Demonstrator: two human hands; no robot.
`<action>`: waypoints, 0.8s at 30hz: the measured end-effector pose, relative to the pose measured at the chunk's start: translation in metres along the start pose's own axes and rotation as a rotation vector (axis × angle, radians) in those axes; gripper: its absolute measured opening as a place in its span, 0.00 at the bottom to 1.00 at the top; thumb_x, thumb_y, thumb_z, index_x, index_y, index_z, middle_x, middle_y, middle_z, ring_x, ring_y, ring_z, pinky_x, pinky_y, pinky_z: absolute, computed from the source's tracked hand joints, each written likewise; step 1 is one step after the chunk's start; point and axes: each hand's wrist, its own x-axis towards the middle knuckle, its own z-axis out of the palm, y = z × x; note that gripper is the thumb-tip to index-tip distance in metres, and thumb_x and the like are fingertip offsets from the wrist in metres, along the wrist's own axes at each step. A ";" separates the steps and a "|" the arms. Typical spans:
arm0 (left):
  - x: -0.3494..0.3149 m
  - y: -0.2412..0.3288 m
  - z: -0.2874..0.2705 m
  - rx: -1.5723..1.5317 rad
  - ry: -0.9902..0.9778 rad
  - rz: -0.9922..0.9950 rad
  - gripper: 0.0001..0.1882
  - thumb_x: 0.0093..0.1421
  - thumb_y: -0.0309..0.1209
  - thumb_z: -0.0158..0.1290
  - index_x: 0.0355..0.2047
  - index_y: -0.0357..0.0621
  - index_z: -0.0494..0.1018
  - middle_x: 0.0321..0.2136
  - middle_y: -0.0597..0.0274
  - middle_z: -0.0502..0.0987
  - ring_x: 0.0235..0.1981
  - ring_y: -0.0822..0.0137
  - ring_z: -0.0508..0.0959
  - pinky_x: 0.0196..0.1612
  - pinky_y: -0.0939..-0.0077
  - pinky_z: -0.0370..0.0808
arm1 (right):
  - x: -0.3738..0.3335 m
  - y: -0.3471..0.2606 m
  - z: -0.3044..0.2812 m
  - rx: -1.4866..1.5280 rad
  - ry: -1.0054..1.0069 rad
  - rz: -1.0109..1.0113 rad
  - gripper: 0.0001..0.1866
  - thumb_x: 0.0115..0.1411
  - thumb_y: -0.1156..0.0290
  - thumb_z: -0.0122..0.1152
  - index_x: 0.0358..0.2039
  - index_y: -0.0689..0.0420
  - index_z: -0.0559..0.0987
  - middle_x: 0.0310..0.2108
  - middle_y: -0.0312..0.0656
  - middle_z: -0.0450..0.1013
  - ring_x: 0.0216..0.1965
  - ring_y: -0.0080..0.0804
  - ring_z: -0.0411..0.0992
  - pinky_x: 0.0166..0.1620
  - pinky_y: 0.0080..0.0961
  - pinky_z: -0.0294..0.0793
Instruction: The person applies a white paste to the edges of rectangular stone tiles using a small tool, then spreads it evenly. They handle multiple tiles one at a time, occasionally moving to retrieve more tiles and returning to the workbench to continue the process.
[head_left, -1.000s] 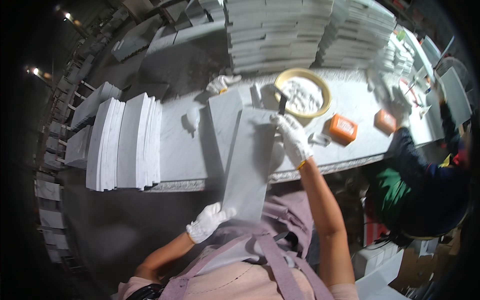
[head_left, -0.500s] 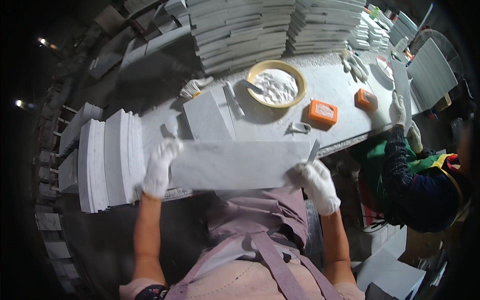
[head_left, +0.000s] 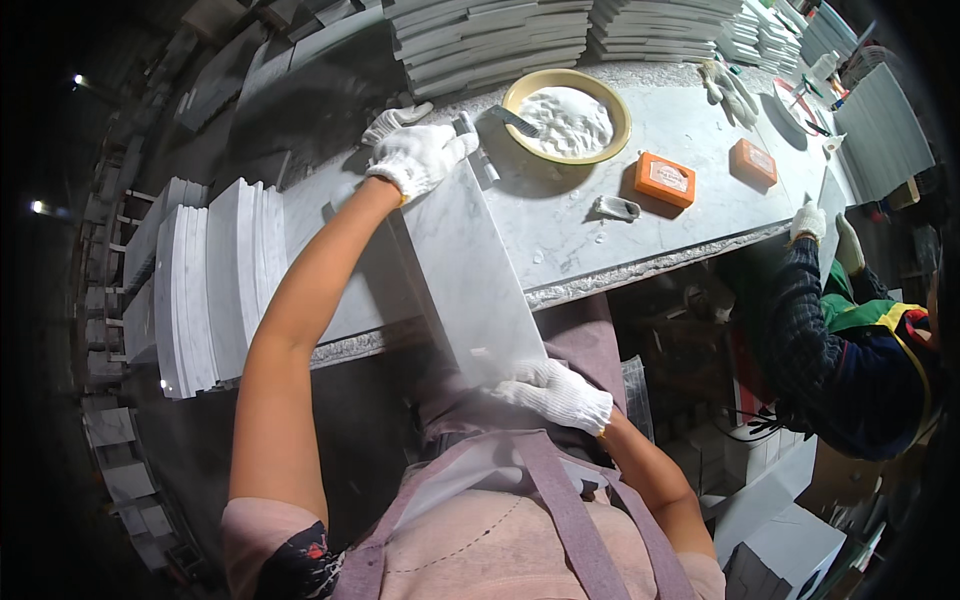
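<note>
A long grey-white marble slab (head_left: 480,270) slants from the worktable over its front edge toward my lap. At its far end, my gloved left hand (head_left: 425,160) is closed around the end. My gloved right hand (head_left: 560,393) grips the near corner, its fingers partly hidden by the stone. Just beyond my left hand lie a pale stick-like piece (head_left: 486,163) and a loose white glove (head_left: 395,122). To the right of the slab stands a yellow bowl (head_left: 625,130) of white powder with a flat scraper (head_left: 512,121) in it.
Orange boxes (head_left: 665,180) and a small crumpled piece (head_left: 617,208) lie on the marble-topped table (head_left: 580,240). Slabs stand on edge at left (head_left: 230,280); tall stacks (head_left: 490,45) rise behind. At right, a co-worker's gloved hand (head_left: 808,222) holds another slab.
The slab has turned from lying crosswise before me to pointing away. My left hand moved up and right over the table; my right hand came down and left. The scraper blade by my right hand no longer shows.
</note>
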 end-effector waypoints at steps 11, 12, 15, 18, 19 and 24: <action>-0.014 -0.025 0.052 0.318 0.422 0.259 0.31 0.69 0.52 0.47 0.66 0.49 0.68 0.65 0.56 0.71 0.67 0.53 0.68 0.68 0.53 0.61 | 0.010 0.006 -0.010 0.021 -0.154 0.019 0.17 0.70 0.62 0.60 0.54 0.57 0.82 0.45 0.37 0.82 0.49 0.23 0.77 0.56 0.24 0.74; -0.027 -0.023 0.059 0.321 0.436 0.287 0.32 0.71 0.50 0.45 0.70 0.49 0.64 0.68 0.55 0.67 0.71 0.52 0.64 0.73 0.55 0.56 | 0.006 0.008 -0.017 0.101 -0.175 -0.008 0.16 0.71 0.64 0.59 0.55 0.58 0.81 0.46 0.37 0.81 0.49 0.23 0.77 0.57 0.23 0.73; -0.084 0.003 0.063 0.154 0.346 0.568 0.31 0.66 0.38 0.49 0.68 0.39 0.64 0.68 0.47 0.65 0.73 0.49 0.58 0.76 0.51 0.48 | -0.022 0.019 -0.042 0.358 -0.095 -0.136 0.12 0.70 0.71 0.61 0.49 0.64 0.81 0.50 0.49 0.79 0.49 0.35 0.79 0.54 0.33 0.79; -0.147 0.056 0.058 0.059 -0.106 0.698 0.37 0.64 0.52 0.48 0.66 0.40 0.66 0.67 0.47 0.67 0.71 0.44 0.61 0.74 0.48 0.49 | -0.052 0.039 -0.063 0.550 0.111 -0.169 0.16 0.67 0.65 0.65 0.46 0.65 0.80 0.43 0.54 0.80 0.37 0.39 0.82 0.41 0.36 0.84; -0.172 0.075 0.059 -0.075 -0.292 0.715 0.42 0.63 0.59 0.48 0.68 0.42 0.65 0.69 0.47 0.65 0.71 0.43 0.60 0.75 0.47 0.48 | -0.058 0.047 -0.069 0.573 0.173 -0.227 0.17 0.67 0.62 0.66 0.46 0.65 0.79 0.41 0.54 0.80 0.32 0.39 0.82 0.35 0.35 0.85; -0.228 0.123 0.077 -0.957 -0.216 0.958 0.21 0.64 0.34 0.57 0.57 0.48 0.75 0.47 0.53 0.78 0.48 0.54 0.78 0.57 0.58 0.75 | -0.054 0.067 -0.065 0.659 0.676 -0.153 0.16 0.69 0.61 0.62 0.49 0.60 0.76 0.30 0.39 0.75 0.22 0.24 0.71 0.24 0.20 0.70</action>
